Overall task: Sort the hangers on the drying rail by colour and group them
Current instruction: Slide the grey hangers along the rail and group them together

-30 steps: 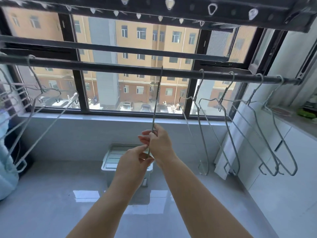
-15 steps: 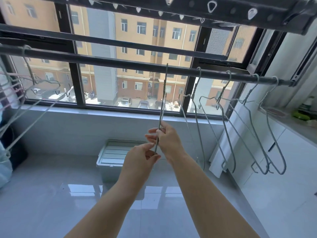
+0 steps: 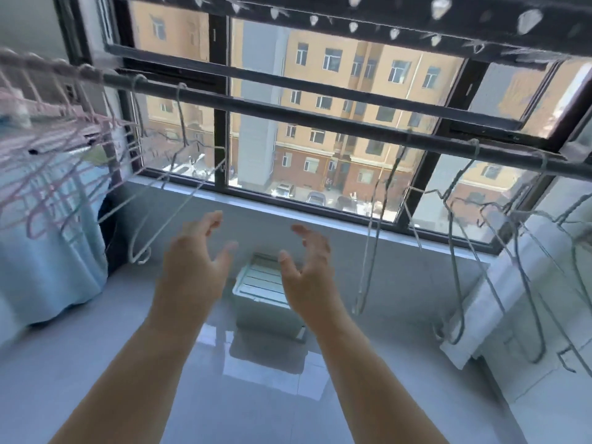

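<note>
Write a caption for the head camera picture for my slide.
Open, empty left hand and right hand raised under the drying rail, white hangers to their left, grey hangers to their right.

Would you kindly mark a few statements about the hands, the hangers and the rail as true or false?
1. The left hand and the right hand are both empty, fingers spread. True.
2. The pink hangers hang at the right end of the rail. False: they are bunched at its left end.
3. The grey hangers hang on the rail to the right of the right hand. True.
4. The plastic box stands on the window sill. False: it stands on the floor, seen between the two hands.
</note>
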The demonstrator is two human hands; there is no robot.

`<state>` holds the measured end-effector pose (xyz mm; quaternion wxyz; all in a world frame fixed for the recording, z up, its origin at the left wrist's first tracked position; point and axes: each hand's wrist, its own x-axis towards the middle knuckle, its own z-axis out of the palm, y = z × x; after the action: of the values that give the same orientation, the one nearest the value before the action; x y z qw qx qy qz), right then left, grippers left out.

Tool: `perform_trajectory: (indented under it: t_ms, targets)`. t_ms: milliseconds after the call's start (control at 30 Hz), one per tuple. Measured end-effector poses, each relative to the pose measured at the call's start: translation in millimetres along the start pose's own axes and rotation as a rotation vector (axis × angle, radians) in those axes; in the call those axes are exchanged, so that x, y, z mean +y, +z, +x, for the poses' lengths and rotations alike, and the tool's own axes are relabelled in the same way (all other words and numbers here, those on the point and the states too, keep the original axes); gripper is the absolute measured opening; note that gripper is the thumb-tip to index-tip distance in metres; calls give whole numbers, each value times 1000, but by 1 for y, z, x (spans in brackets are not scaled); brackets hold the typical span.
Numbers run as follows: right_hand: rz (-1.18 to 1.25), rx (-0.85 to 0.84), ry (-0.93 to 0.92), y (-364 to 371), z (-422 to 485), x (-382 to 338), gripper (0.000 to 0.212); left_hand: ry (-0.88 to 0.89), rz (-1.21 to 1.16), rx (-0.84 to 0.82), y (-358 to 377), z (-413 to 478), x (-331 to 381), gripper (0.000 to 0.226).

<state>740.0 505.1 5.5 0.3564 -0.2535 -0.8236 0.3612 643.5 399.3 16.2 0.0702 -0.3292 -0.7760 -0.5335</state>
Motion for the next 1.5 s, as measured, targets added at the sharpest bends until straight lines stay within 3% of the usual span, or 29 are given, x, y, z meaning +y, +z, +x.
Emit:
perform_trajectory:
  t_ms: [133,267,400,533,633,700,767,800,933,1200,1500]
  targets:
    - [-8,-276,26,77,7,-27,41,-42,230,121,-70,34,-56,49]
    - [50,-366,113,162,28,-62,47,-191,200,-36,-113,50,-112,53]
    - [270,-333,296,221,49,-93,43,-274,34,-280,-135,53,-148,34]
    - [398,-227,362,251,59,-103,36,-184,-11,-398,-144,62,-167,17]
    - [638,-181,450,258,56,-110,25,-93,-66,-445,-142,72,-165,11]
    - [727,-118,468,254,54,-112,19,-48,-100,-451,-137,76,-161,21]
    - [727,-44,451,241,51,-111,19,-14,-144,-443,-129,78,-153,16]
    - [711,-6,436,230,50,-110,20,5,-183,-441,-124,77,-147,8]
    - [646,129,395,177,41,-103,22,112,-266,-502,-93,67,-120,27]
    - [424,360,421,63,11,-78,24,173,-300,-634,-41,43,-83,19]
    - [509,414,510,21,2,-40,23,153,-288,-618,-16,20,-67,24]
